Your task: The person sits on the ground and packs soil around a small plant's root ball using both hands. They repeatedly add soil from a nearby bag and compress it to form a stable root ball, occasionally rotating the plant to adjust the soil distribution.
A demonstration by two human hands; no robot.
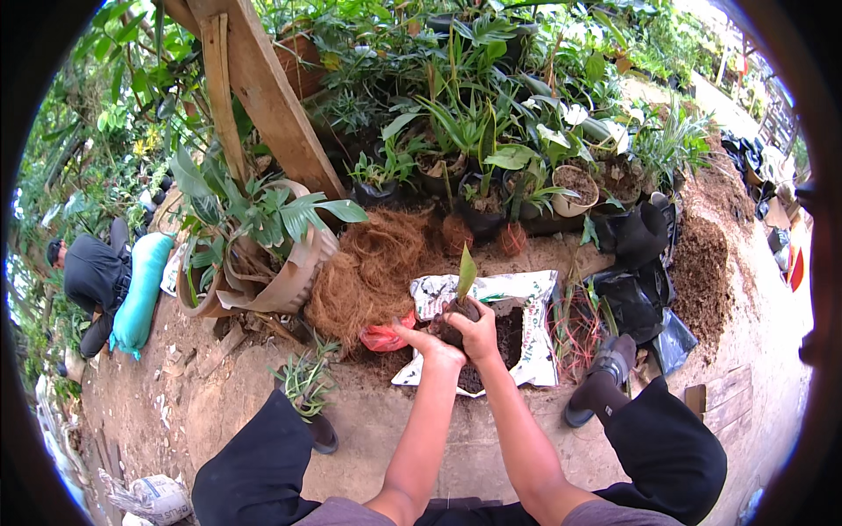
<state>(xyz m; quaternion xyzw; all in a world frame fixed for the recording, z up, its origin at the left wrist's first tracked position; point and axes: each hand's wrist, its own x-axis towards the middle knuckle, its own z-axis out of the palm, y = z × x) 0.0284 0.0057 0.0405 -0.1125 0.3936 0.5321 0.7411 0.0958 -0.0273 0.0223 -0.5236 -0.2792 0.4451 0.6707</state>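
A small plant with one upright green leaf (466,273) rises from a dark ball of soil (451,334). My left hand (431,345) cups the ball from the left and below, palm against it. On its right side, my right hand (477,329) wraps its fingers around the ball. Both hands are above a white printed plastic sack (539,329) laid flat with dark soil (509,335) on it. Just left of the sack lies a red plastic bag (388,334). Brown coconut fiber (368,269) is heaped behind that bag.
Two bound fiber balls (512,239) stand beyond the sack. Red string (575,325) and black plastic bags (628,296) lie to the right. A large pot (302,276) with a leafy plant is at the left. Potted plants line the back. Another person (95,273) bends down far left.
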